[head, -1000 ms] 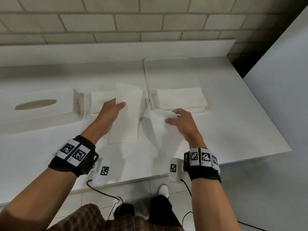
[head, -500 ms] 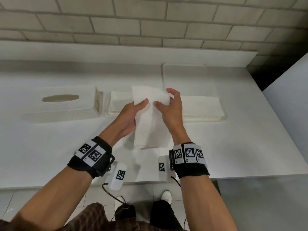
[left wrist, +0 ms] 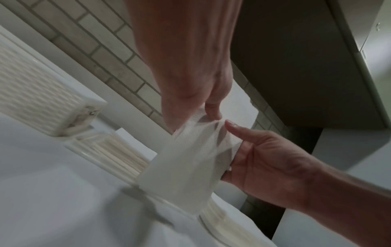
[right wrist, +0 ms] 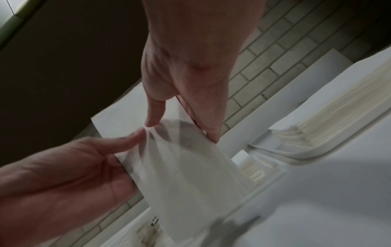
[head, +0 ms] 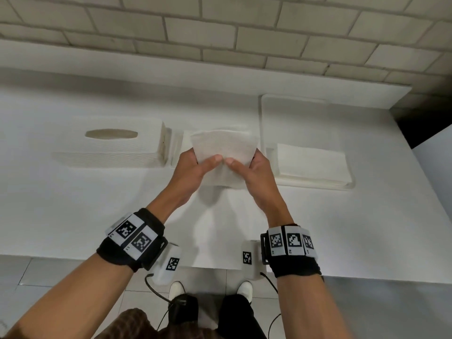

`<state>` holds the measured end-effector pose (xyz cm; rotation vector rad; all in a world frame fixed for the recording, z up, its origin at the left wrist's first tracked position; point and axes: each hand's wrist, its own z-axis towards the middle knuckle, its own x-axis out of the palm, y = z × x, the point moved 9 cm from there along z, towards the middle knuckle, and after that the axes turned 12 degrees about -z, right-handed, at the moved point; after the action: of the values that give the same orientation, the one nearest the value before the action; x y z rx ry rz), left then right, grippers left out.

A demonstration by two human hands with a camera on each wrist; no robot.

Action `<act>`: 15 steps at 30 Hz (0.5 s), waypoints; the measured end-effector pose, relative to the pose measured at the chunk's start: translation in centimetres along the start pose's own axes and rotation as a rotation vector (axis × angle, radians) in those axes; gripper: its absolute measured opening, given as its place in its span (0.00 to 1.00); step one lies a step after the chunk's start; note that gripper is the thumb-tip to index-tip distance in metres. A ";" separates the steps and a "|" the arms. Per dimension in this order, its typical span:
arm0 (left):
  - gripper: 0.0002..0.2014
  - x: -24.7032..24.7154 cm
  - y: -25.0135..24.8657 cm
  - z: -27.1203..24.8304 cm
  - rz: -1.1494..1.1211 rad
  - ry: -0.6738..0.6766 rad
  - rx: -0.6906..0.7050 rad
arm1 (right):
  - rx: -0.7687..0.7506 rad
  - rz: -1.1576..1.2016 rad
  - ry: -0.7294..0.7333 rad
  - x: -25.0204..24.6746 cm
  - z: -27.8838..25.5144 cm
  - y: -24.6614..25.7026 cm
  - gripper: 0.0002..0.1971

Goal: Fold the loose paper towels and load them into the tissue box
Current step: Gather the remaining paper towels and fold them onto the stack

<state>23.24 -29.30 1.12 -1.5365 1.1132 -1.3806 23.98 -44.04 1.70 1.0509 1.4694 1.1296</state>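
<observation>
Both hands hold one white paper towel (head: 223, 152) up above the table, thumbs on its near face and fingers behind it. My left hand (head: 204, 162) pinches its left half and my right hand (head: 245, 165) its right half, with the thumb tips almost touching. In the left wrist view the paper towel (left wrist: 190, 158) hangs down, doubled over. The white tissue box cover (head: 115, 145) with an oval slot lies at the left. Beside it a low white box base (head: 175, 152) holds folded towels, mostly hidden behind the held towel.
A stack of loose paper towels (head: 310, 165) lies in a shallow white tray (head: 293, 106) at the right. A brick wall and a raised ledge (head: 195, 77) run along the back. The table's front edge (head: 73, 255) is near my wrists.
My right hand came over to the long towel held by my left. Both hands raised it, and it now shows about half its earlier length.
</observation>
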 end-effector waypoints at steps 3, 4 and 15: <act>0.24 -0.3 -0.5 0.0 -0.008 -0.023 0.031 | 0.014 0.001 0.006 0.6 -0.2 -0.5 0.16; 0.25 -0.5 -0.3 0.0 -0.010 -0.027 0.032 | 0.019 0.004 0.002 0.7 -0.2 -0.7 0.16; 0.22 -0.9 1.6 -0.6 -0.060 0.011 -0.009 | 0.044 0.088 -0.007 1.3 -0.7 -1.6 0.15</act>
<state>22.43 -28.99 -0.62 -1.5820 1.0898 -1.4278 22.94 -43.19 -0.02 1.1587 1.4604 1.1590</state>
